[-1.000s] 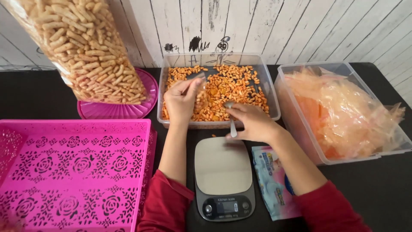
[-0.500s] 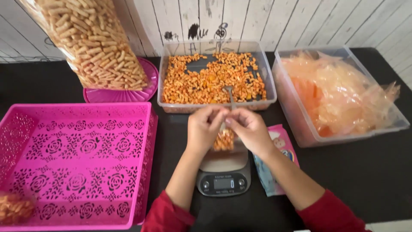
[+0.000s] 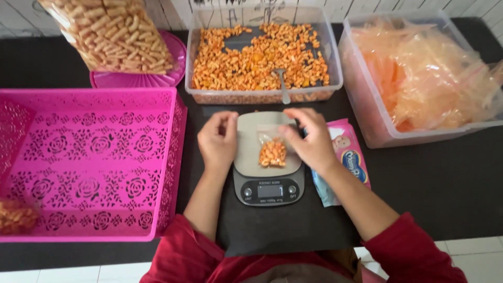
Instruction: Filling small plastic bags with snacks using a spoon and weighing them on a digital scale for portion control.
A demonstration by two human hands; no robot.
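A small clear bag of orange snack pieces (image 3: 272, 151) lies on the grey kitchen scale (image 3: 268, 181). My left hand (image 3: 217, 140) hovers at the scale's left edge, fingers loosely curled, holding nothing. My right hand (image 3: 312, 139) rests at the scale's right edge, fingertips beside the bag's top. Behind the scale stands a clear tub of orange snacks (image 3: 264, 57) with a spoon (image 3: 283, 86) lying in it.
A pink lattice basket (image 3: 89, 162) fills the left, with one filled bag (image 3: 15, 215) in its near corner. A large bag of pale stick snacks (image 3: 112, 34) sits on a pink plate (image 3: 173, 68). A tub of empty plastic bags (image 3: 419, 68) stands right. A wipes pack (image 3: 346, 157) lies beside the scale.
Both hands have lowered the small filled bag onto the scale and drawn apart to its sides. The spoon stays in the tub.
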